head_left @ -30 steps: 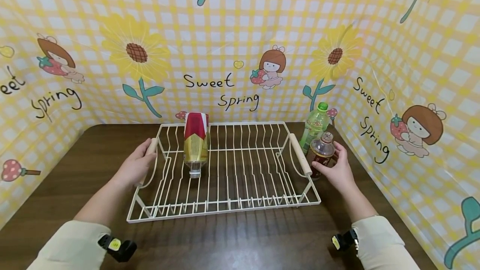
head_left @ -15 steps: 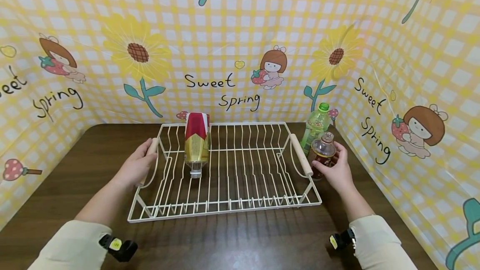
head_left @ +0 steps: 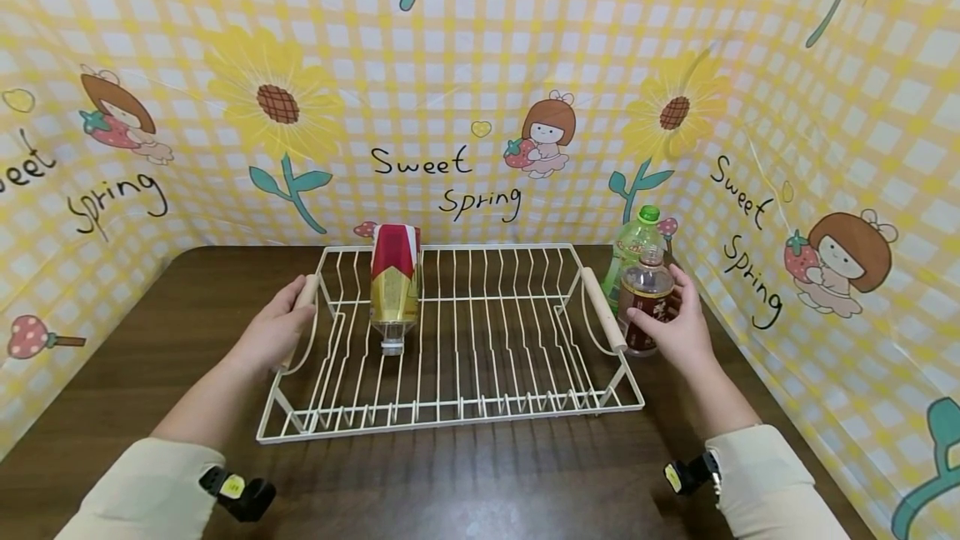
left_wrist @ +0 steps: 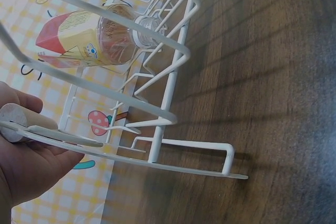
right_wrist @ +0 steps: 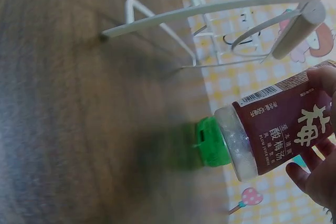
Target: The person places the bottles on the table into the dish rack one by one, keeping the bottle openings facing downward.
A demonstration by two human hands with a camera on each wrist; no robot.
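Note:
My left hand [head_left: 277,327] grips the left wooden handle [left_wrist: 31,120] of a cream wire dish rack [head_left: 450,422] on the table. At the rack's right side, my right hand [head_left: 686,327] holds a clear plastic plum juice bottle [head_left: 647,307] with a dark maroon label, thumb on one side and fingers round the other. The bottle is roughly upright, and its base shows in the right wrist view, raised off the table. Just behind it stands a green bottle [head_left: 634,240] with a green cap, partly hidden. A red and gold bottle [head_left: 394,282] lies in the left of the rack, neck toward me.
The rack's right wooden handle [head_left: 602,307] is close beside the plum juice bottle. A yellow checked cloth [head_left: 420,82] with printed flowers and figures hangs behind and along the right side. Brown wooden table [head_left: 465,490] extends in front of the rack.
My right hand has lifted the plum juice bottle a little, and it now covers more of the green bottle. The left hand and the rack stay where they were.

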